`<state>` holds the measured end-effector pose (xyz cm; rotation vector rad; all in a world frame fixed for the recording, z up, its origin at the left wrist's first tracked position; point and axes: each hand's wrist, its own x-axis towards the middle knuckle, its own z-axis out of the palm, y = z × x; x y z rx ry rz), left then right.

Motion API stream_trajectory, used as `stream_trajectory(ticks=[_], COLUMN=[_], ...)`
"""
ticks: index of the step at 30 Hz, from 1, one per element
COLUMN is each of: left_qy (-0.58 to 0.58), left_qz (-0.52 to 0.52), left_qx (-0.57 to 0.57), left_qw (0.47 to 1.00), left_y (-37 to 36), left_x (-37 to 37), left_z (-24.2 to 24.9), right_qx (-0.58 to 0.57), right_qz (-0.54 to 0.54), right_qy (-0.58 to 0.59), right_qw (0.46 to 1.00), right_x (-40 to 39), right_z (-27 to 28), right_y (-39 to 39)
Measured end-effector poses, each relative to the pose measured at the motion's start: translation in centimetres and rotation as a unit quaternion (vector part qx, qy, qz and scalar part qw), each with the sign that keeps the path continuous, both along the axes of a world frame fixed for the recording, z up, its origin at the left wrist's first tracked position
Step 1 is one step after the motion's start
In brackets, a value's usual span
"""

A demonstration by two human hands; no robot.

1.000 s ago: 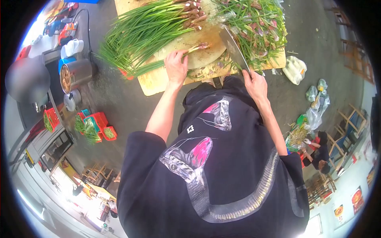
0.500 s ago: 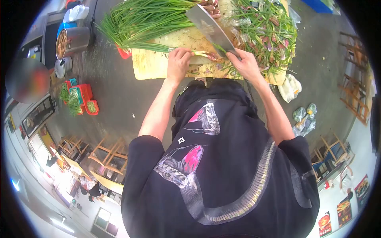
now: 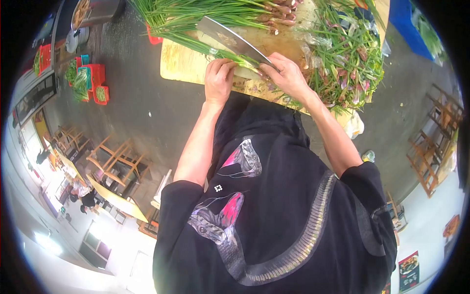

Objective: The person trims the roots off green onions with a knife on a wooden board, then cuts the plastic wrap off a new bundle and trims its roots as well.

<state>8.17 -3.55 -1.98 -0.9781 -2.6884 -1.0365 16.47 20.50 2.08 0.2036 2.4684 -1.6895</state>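
Note:
My left hand [image 3: 219, 81] is closed around the spring onion [image 3: 245, 62], whose green leaves run up and left over the board. In my right hand [image 3: 288, 77] is the cleaver [image 3: 234, 40], gripped at the handle end. Its broad blade points up and left, overlapping the leaves in this view. The fingers of my right hand are right at the onion's root end. Above the blade lies a heap of spring onions [image 3: 196, 12], with reddish bulbs [image 3: 281, 13] to the right. A pile of trimmings [image 3: 342, 68] covers the right side of the pale board [image 3: 183, 63].
Red baskets [image 3: 98, 76] of greens stand on the floor at left, below a metal pot [image 3: 100, 12]. A blue crate [image 3: 411, 29] is at upper right. Wooden chairs [image 3: 117, 159] stand lower left, wooden frames [image 3: 428, 147] at right. A person [image 3: 85, 196] is far off.
The view has shifted and turned. The cleaver blade now leans further left over the leaves. My right hand has come nearer my left, close to the onion's root end.

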Motion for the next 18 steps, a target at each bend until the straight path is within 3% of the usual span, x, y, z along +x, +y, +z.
stream_trajectory(ticks=[5,8,11,14,18], left_qy=[0.019,0.013,-0.183,-0.229,-0.213], left_qz=[0.036,0.120,0.183,0.210,0.210], left_qx=[-0.015,-0.023,0.061,0.176,0.143], left_qw=[0.999,0.992,0.964,0.934,0.943], left_y=[0.3,0.4,0.7,1.0,1.0], left_x=[0.3,0.9,1.5,1.6,1.9], left_z=[0.1,1.2,1.1,0.0,0.3], right_qx=[0.048,0.061,0.044,0.047,0.065], right_qz=[0.035,0.049,0.057,0.058,0.064], right_qy=[0.046,0.063,0.050,0.066,0.077], right_qw=[0.997,0.995,0.996,0.995,0.993], right_x=[-0.2,-0.9,-1.2,-1.7,-2.0], right_z=[-1.0,-0.7,-0.8,-0.8,-0.6], right_y=[0.2,0.1,0.3,0.1,-0.1])
